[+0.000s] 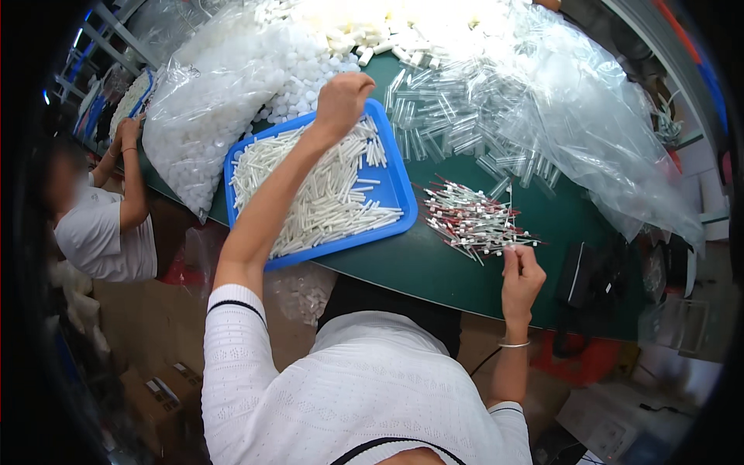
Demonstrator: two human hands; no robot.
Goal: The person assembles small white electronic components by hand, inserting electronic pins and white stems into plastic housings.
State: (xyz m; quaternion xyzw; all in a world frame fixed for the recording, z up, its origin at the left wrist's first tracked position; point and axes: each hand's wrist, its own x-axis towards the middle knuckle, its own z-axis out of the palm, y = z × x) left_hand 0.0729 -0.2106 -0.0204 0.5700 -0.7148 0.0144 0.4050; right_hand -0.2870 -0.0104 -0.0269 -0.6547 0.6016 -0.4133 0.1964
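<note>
My left hand (341, 105) is over the far edge of a blue tray (406, 190), its fingers curled together; what they hold, if anything, is hidden. Many short white tubes (322, 205) lie heaped in the tray, under and beside my left forearm. To the right, a loose pile of thin white-tipped sticks (469, 217), some with red parts, rests on the green table. At the pile's near right edge my right hand (523, 279) is closed in a pinch. A small white tip shows at its fingertips, seemingly the end of one stick.
Clear plastic tubes (446, 116) are spread beyond the pile, partly under a large clear bag (597, 116). A bag of white round pieces (209, 108) stands behind the tray. White cylinders (380, 48) lie at the far side. Another person (105, 225) works at the left.
</note>
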